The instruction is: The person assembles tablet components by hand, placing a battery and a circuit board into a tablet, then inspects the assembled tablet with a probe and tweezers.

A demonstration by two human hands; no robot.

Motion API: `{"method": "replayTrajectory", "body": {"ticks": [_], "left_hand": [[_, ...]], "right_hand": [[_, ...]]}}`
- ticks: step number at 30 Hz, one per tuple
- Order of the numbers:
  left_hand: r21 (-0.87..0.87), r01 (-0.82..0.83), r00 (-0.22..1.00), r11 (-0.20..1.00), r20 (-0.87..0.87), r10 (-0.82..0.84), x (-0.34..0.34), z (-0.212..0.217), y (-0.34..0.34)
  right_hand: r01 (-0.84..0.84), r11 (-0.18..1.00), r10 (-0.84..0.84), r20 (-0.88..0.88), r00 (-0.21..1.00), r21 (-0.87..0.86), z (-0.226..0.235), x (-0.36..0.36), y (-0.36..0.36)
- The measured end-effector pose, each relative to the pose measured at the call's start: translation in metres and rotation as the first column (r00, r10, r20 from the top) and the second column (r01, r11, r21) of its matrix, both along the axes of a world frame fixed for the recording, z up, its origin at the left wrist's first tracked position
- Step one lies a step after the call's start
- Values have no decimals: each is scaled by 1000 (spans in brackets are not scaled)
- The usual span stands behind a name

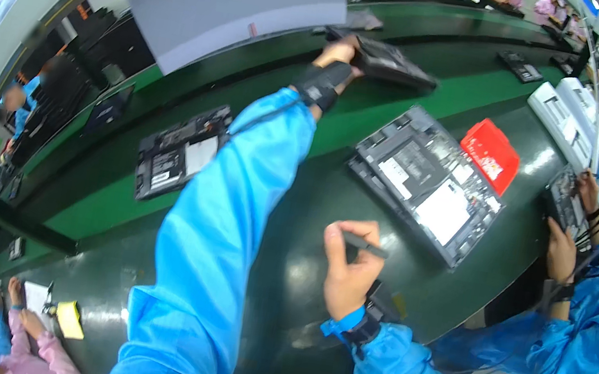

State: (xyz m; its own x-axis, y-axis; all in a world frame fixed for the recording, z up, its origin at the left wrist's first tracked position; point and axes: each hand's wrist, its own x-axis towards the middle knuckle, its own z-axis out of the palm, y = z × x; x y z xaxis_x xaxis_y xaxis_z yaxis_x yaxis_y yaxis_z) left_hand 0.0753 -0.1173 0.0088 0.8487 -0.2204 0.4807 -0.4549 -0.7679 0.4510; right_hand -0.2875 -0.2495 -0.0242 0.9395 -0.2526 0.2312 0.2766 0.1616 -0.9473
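My left arm is stretched far across the bench, and my left hand [340, 55] grips the near left end of a dark laptop base [395, 64], tilted over the green strip. Closer in, my right hand [353, 271] is closed around a short dark stick-like tool [364, 244] whose exact kind I cannot make out. Beyond the right hand lies an opened laptop base [427, 181] with its battery and boards exposed. A red tray [491, 156] of small parts rests at its far right corner. Another opened laptop base [178, 155] lies left of my left arm.
A co-worker in blue [588, 307] on the right handles a dark device [567, 200] near white trays [565, 116]. A large pale panel [235, 6] stands at the back. A post [13, 214] and a person in pink [35, 345] are at left.
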Motion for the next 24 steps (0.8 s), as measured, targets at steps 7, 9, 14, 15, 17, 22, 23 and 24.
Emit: {"method": "replayTrajectory", "body": {"ticks": [7, 9, 14, 15, 17, 22, 23, 24], "left_hand": [[-876, -366, 827, 313, -461, -322, -225, 102, 241], [-882, -419, 868, 216, -459, -190, -307, 93, 244], [-718, -662, 713, 214, -692, -115, -504, 43, 209], [-693, -684, 680, 226, -719, -147, -537, 29, 205], [-679, -701, 616, 218, -730, -296, -573, 16, 177], [-238, -632, 471, 738, -874, 121, -589, 28, 173], [349, -430, 466, 832, -704, 536, -586, 42, 175], [390, -538, 703, 748, -282, 653, -590, 33, 175]], "right_hand": [[-25, 1000, 24, 150, 988, 0, 27, -6, -2], [-34, 995, 15, 205, 979, 89, 36, -10, -9], [-27, 995, 2, 245, 969, 98, 33, -1, -11], [-28, 995, 0, 273, 962, 99, 39, -8, -14], [-160, 987, 152, 205, 967, 22, 34, -6, -7], [-568, 814, 576, 56, 815, -121, 27, -5, 0], [-644, 753, 652, 19, 758, -136, 26, -6, 2], [-702, 688, 709, -34, 704, -181, 27, -7, 2]]}}
